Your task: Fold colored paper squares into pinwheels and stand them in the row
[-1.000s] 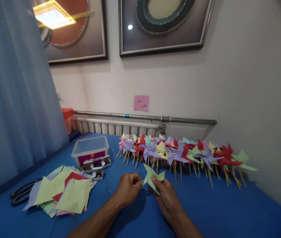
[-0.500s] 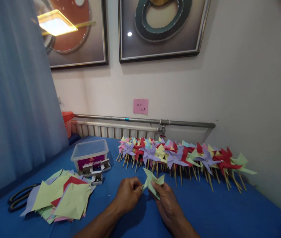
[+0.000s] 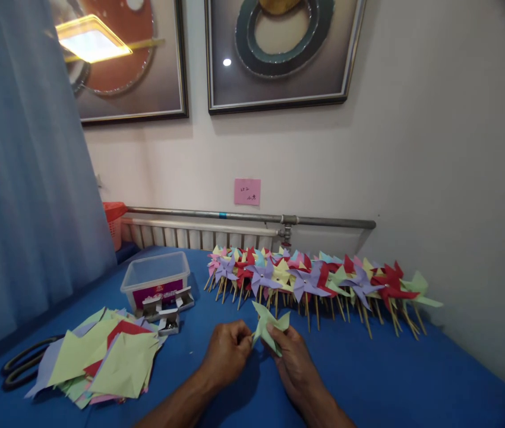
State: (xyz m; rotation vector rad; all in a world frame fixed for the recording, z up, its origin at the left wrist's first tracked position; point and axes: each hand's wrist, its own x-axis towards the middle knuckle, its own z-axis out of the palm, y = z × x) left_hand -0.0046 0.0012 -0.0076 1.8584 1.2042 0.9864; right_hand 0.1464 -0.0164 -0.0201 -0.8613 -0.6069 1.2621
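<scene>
A light green paper pinwheel [image 3: 270, 328] is pinched in my right hand [image 3: 296, 362], thumb on its front and fingers behind. My left hand [image 3: 229, 352] is closed at the pinwheel's left edge, its fingertips meeting the paper; what they grip is too small to make out. Beyond my hands lie many finished pinwheels [image 3: 308, 282] on wooden sticks, in purple, red, yellow, green and pink. On the left is a loose pile of coloured paper pieces [image 3: 125, 365], a pale yellow one on top.
Scissors [image 3: 23, 362] with dark handles lie partly under the paper pile. A clear plastic tub [image 3: 157, 270] stands behind it, with small open boxes [image 3: 169, 321] of metal bits in front. Blue cloth [image 3: 381, 380] covers the table. A curtain [image 3: 34, 178] hangs at left; a pipe [image 3: 199, 214] runs along the wall.
The view has shifted slightly, so the scene sits a little further left. Both hands keep the same hold around the green pinwheel, which has barely turned.
</scene>
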